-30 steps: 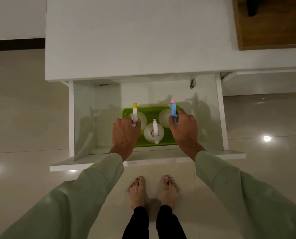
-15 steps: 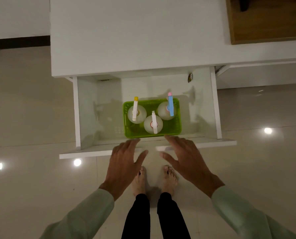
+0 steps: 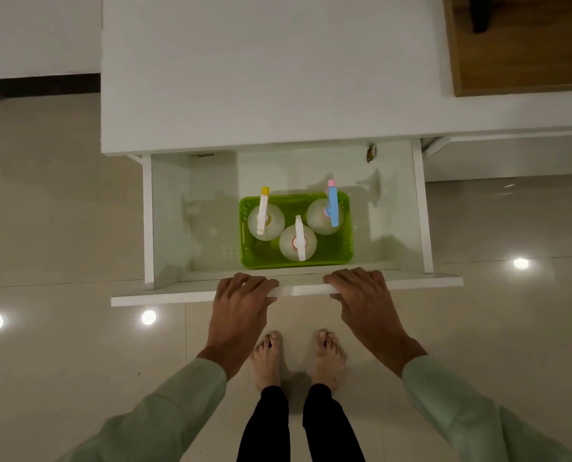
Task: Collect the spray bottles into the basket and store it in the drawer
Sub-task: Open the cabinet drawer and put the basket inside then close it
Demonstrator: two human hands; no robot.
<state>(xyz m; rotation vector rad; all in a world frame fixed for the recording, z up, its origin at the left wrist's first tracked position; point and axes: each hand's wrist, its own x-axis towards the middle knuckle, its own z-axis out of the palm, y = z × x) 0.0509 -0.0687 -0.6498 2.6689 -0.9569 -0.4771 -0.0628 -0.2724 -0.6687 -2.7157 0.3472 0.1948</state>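
Drawer [image 3: 164, 293] time: the wide white pull-out drawer sits open in the middle of the frame, under the flat white surface [image 3: 271, 71] at the top. The step in hand looks like the last one, shutting it. The next move likely calls for an even push from both hands, so the drawer slides in straight and the bottles do not tip.

Left of center, the left hand [image 3: 241, 308] rests palm down on the drawer's front edge. Its fingers curl over the top. The grip is loose and holds only that edge.

Above, inside the drawer, the bright green plastic basket [image 3: 346, 251] sits near the front wall. Three round clear spray bottles stand in it: the yellow-tipped bottle [image 3: 265, 218] at the left, the white-topped bottle [image 3: 298, 243] in the middle, and the blue-and-pink-topped bottle [image 3: 324, 215] at the right.

Right of center, the right hand [image 3: 361, 298] lies on the same edge in the same way, fingers bent over it, holding nothing else. Both pale green sleeves reach up from the bottom corners.
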